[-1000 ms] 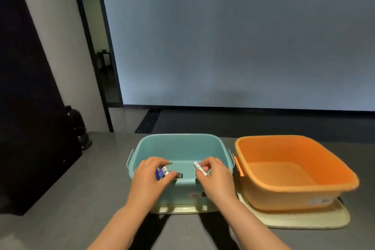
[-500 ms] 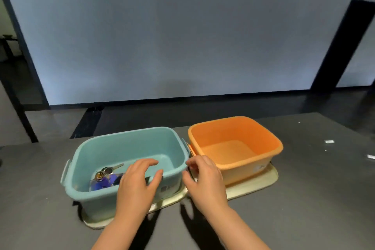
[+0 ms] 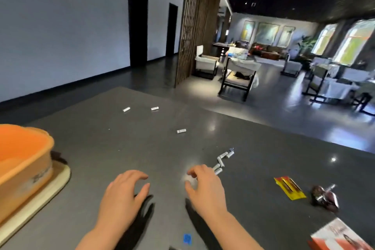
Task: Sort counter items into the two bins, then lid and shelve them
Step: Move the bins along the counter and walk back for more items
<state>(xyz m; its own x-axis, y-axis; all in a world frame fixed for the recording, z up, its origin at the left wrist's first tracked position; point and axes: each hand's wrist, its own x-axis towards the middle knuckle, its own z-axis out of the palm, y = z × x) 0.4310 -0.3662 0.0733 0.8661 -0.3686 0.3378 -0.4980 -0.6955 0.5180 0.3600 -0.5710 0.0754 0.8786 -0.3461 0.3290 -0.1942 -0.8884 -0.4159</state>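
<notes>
The orange bin stands at the far left on a cream lid; the teal bin is out of view. A cluster of several white batteries lies on the dark counter. My right hand hovers just left of that cluster with loosely curled fingers; a pale blur sits by its fingertips and I cannot tell what it is. My left hand hovers beside it, fingers relaxed, holding nothing. Three single batteries lie farther off: one battery mid-counter and two batteries near the far edge.
A yellow and red packet and a dark keyring bundle lie right of my right hand. An orange and white box sits at the bottom right. A blue sticker marks the near counter. Chairs and tables stand beyond the counter's far edge.
My view has swung right, away from the teal bin. Both hands left the teal bin's rim and now hover over the counter by the batteries.
</notes>
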